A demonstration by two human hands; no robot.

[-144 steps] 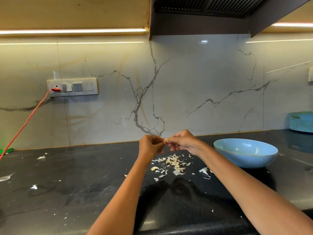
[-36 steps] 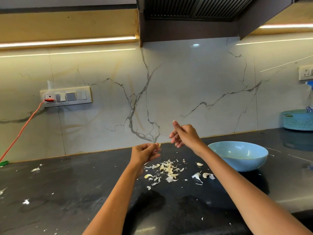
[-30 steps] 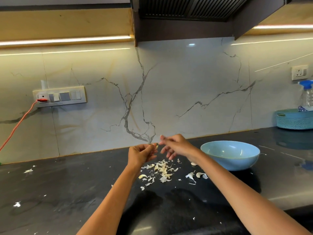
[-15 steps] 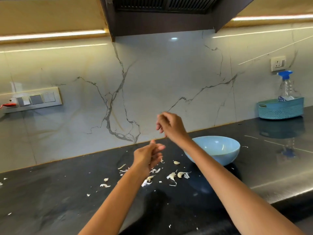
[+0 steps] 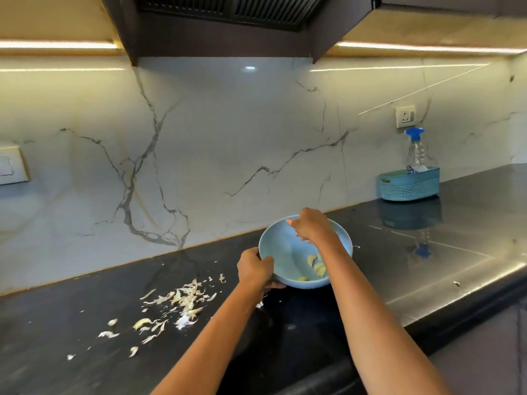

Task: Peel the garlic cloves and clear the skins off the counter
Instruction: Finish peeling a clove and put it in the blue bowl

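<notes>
the left hand [image 5: 254, 267] grips the near-left rim of the light blue bowl [image 5: 281, 246], thumb over the edge and fingers curled beneath it, and the bowl sits tilted toward the camera on the dark counter [image 5: 427, 266]. the right hand [image 5: 312, 228] hangs over the far side of the bowl with its fingers curled downward; whether it pinches anything cannot be told. a few pale yellow peeled garlic cloves [image 5: 315, 266] lie in the low, near part of the bowl, partly hidden by the right forearm. the garlic skins [image 5: 182, 302] lie scattered in a loose heap on the counter to the left of the bowl, apart from it, with smaller flakes trailing toward the near-left. at the back right, against the marbled wall, a teal basket [image 5: 409, 185] stands on the counter with a clear spray bottle [image 5: 417, 149], blue-capped, upright inside it. a wall socket [image 5: 405, 116] sits above them, and a switch plate [image 5: 11, 166] shows at the left edge.
</notes>
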